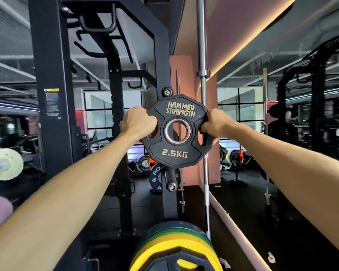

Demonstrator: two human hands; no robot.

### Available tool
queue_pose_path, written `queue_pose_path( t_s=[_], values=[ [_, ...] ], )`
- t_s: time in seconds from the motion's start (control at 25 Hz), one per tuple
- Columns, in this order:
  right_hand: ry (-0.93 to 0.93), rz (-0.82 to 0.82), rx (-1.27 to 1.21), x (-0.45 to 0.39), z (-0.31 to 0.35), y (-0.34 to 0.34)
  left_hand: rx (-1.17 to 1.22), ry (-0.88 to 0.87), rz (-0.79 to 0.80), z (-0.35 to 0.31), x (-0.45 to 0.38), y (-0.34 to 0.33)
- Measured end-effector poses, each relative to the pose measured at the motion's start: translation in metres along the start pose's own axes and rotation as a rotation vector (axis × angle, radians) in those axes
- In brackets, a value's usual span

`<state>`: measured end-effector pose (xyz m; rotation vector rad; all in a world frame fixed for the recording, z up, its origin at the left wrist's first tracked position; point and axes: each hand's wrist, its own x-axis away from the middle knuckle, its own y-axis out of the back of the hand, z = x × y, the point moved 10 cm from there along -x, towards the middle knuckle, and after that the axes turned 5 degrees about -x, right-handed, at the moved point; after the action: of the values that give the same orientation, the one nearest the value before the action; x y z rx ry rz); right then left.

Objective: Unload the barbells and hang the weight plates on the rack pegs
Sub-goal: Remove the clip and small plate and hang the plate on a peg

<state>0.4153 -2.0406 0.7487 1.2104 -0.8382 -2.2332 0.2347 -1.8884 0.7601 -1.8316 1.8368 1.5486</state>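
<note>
Head view: black 2.5 kg plate (176,132) upright between hands; left hand (138,122), right hand (215,122) grip opposite side cutouts.

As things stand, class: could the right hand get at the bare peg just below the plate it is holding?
Probably not yet. The right hand and left hand both grip the 2.5 kg plate, which hangs in front of the lower peg. The path itself looks open once a hand lets go.
</note>
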Motion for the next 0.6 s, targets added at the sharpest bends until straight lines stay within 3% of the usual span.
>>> queue_pose_path(
  t_s=[0.6],
  values=[
    [0.174, -0.055, -0.109, -0.114, 0.049, 0.05, 0.003, 0.035, -0.112, -0.034, -0.103, 0.046]
  ],
)
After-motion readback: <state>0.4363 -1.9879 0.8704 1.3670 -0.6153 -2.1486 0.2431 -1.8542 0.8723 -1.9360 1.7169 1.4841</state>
